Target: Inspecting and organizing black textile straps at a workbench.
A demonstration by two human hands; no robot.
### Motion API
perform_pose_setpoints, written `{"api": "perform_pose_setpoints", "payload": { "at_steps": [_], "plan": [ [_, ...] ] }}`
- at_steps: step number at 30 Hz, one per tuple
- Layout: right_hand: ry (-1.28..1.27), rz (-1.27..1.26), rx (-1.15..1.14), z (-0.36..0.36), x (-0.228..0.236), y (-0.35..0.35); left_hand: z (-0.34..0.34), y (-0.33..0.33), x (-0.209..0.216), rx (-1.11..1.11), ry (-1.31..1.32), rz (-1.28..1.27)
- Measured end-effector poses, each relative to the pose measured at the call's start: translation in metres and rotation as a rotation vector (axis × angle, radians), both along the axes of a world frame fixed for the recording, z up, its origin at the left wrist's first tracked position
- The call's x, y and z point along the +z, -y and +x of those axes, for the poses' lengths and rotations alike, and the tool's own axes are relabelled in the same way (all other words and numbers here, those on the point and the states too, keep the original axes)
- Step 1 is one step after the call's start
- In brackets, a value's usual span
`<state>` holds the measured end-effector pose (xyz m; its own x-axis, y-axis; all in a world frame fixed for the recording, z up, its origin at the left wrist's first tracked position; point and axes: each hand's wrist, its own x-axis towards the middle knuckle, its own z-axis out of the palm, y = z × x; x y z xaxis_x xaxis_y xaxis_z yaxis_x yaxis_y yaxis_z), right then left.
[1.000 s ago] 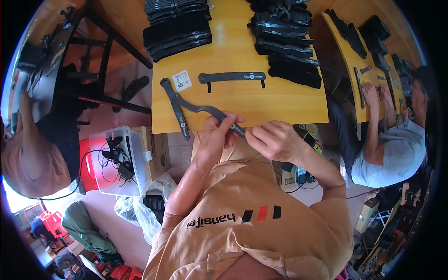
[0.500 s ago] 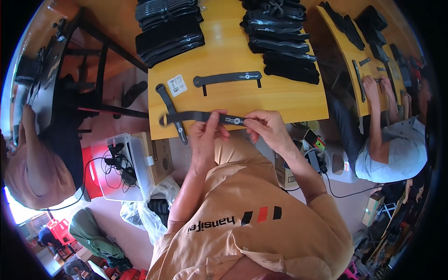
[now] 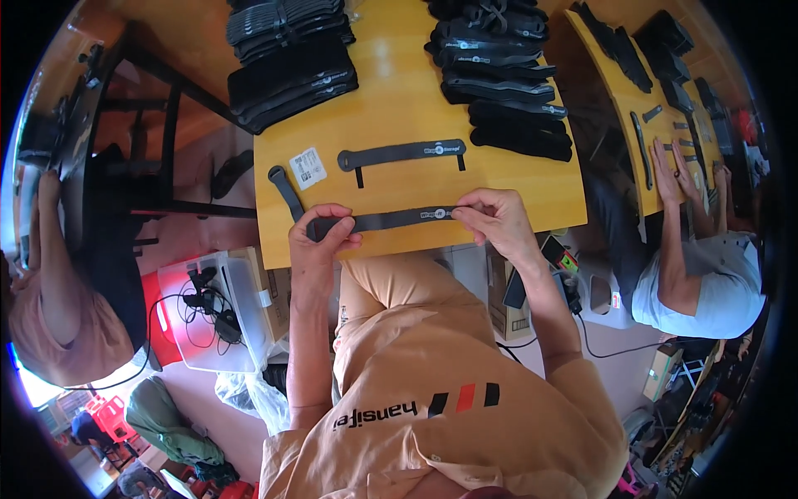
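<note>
From overhead, the person stretches a long black strap (image 3: 382,220) flat along the near edge of the yellow table (image 3: 399,108). The left hand (image 3: 320,237) pinches its left end, fingers closed on it; the right hand (image 3: 495,218) grips the right end the same way. Just beyond lies a second strap (image 3: 403,154) beside a white label (image 3: 307,168). Stacks of black straps (image 3: 291,58) sit farther back. A co-worker's hands (image 3: 673,170) rest on the neighbouring table.
</note>
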<state>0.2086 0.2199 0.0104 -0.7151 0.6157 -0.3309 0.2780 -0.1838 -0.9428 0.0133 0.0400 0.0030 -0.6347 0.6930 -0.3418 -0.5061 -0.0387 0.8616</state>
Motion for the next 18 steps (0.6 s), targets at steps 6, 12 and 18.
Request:
{"api": "perform_pose_setpoints", "payload": {
  "at_steps": [6,12,18],
  "plan": [
    [-0.156,-0.061,-0.082,0.002,-0.017,-0.022,-0.014,-0.012,-0.003,-0.029,-0.123,-0.155],
    [-0.155,-0.067,-0.226,-0.009,-0.031,-0.035,-0.034,-0.038,-0.016,-0.101,-0.297,-0.234],
    [-0.027,0.241,-0.335,-0.026,-0.059,-0.048,-0.046,-0.060,-0.035,-0.111,-0.418,-0.274]
  ]
}}
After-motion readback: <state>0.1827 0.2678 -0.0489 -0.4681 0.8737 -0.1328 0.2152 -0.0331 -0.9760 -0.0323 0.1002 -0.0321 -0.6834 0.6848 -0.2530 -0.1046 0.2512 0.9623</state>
